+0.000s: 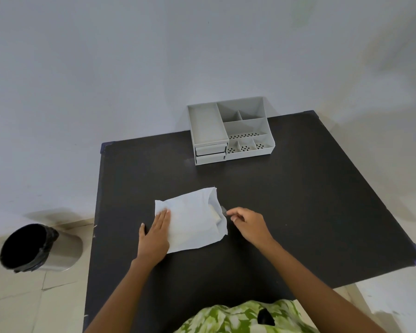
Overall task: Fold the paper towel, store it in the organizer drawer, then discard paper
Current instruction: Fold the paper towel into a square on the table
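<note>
Left hand [157, 233] flat on the half-folded paper towel [190, 222], right hand [249, 224] pinching near its edge, though what it grips is unclear; organizer [228, 133] drawers shut, bin [31, 248] unused.

Both bare arms reach forward from the bottom of the view, angled toward each other. The left hand [155, 234] lies flat, palm down, fingers straight and close together, thumb spread out to the side. The right hand [249, 224] is loosely curled, knuckles up, with thumb and forefinger drawn together in a pinch at the tips.
</note>
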